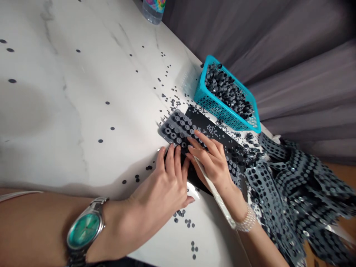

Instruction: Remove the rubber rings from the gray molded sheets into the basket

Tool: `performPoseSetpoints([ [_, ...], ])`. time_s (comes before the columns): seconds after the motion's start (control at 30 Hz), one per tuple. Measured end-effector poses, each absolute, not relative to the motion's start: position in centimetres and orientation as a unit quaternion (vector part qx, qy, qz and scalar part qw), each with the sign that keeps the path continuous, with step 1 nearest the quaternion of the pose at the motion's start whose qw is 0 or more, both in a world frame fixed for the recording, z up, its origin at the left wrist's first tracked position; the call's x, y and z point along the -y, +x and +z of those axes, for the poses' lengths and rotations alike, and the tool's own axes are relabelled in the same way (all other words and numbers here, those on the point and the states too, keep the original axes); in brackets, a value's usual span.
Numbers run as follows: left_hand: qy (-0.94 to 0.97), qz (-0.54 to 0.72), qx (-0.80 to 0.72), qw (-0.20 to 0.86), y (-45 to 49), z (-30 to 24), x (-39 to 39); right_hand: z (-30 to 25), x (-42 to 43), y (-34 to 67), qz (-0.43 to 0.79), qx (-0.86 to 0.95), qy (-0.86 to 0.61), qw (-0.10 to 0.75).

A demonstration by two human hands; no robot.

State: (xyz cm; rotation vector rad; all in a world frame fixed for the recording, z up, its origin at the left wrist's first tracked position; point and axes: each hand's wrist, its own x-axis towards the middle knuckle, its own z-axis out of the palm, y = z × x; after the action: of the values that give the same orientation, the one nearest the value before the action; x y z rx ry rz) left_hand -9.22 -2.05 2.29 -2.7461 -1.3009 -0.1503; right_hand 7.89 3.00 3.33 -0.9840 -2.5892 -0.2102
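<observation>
A grey rubber sheet [171, 128] with rows of round raised parts lies on a dark mat [198, 120]. My left hand [169, 181], with a watch on its wrist, rests its outstretched fingertips along the sheet's near edge. From the right, my right hand [214, 161] reaches over the sheet, its fingers closed around a long white stick-like tool [217, 194]. The tool's working tip is hidden by the fingers. Small loose grey bits [213, 129] lie on the mat beyond my right hand.
A turquoise basket [215, 107] full of dark rubber pieces [226, 89] stands at the table's far edge. Punched-out grey sheets [278, 200] are heaped at right. Black discs [107, 103] dot the white marbled table [55, 122]. A bottle [152, 13] stands at the top, beside a grey curtain [292, 66].
</observation>
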Motion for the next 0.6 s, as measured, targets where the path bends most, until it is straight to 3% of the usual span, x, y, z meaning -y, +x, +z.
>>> performPoseSetpoints([
  [0.17,-0.901,-0.057,0.427,0.053,-9.2,2.5,2.1,2.8,-3.2,7.6,-0.104,0.915,-0.358,0.157],
  [0.37,-0.900,-0.047,0.429,0.054,-9.2,2.2,2.1,2.5,-3.9,8.5,-0.180,0.802,-0.493,0.285],
  [0.6,-0.901,-0.049,0.428,0.056,-9.2,2.0,2.1,3.3,-3.3,8.1,-0.077,0.850,-0.449,0.266],
])
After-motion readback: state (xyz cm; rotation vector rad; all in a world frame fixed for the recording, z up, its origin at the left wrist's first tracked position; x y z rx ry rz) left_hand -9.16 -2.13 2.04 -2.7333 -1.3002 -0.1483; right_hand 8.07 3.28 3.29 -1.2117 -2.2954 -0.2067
